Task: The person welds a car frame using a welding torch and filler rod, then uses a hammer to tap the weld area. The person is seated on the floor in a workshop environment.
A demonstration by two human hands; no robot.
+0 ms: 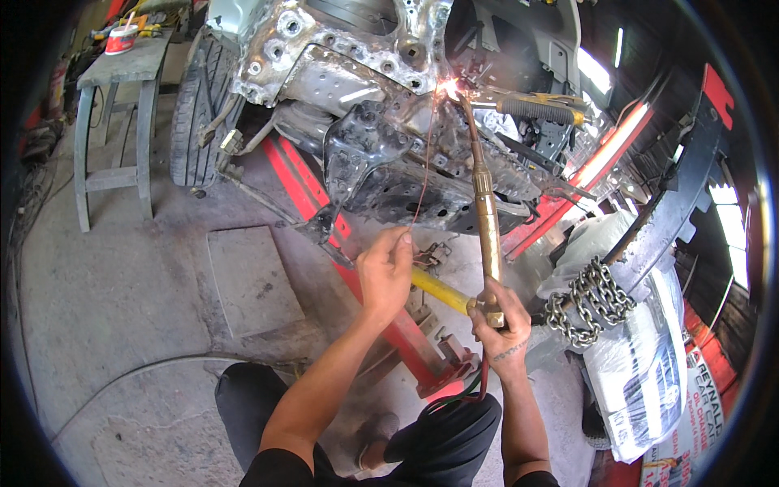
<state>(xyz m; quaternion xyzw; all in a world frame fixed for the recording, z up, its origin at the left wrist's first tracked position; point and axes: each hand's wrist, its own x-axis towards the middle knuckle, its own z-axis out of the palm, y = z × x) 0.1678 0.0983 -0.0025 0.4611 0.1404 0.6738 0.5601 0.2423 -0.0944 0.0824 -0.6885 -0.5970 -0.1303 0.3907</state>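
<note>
My left hand (pixel 385 272) pinches a thin copper-coloured welding rod (pixel 425 178) between thumb and fingertips. The rod runs up to a bright glowing spot (pixel 449 88) on the scorched metal front frame of a car (pixel 349 77). My right hand (pixel 505 325) is wrapped round the lower end of a brass gas welding torch (pixel 487 215), whose tip meets the glow. Red and green hoses (pixel 480 381) hang below that hand. Between my hands a yellow bar (pixel 441 290) slants behind the torch's base. Dark, dented metal parts (pixel 381 146) sit under the weld spot.
Red steel rails (pixel 304 183) run beneath the car frame. A heavy chain (pixel 588 304) wraps a dark beam at right, beside a plastic-covered bundle (pixel 633 381). A tyre (pixel 207 114) and a stool (pixel 122 69) stand at left. A hose (pixel 138 369) crosses the floor.
</note>
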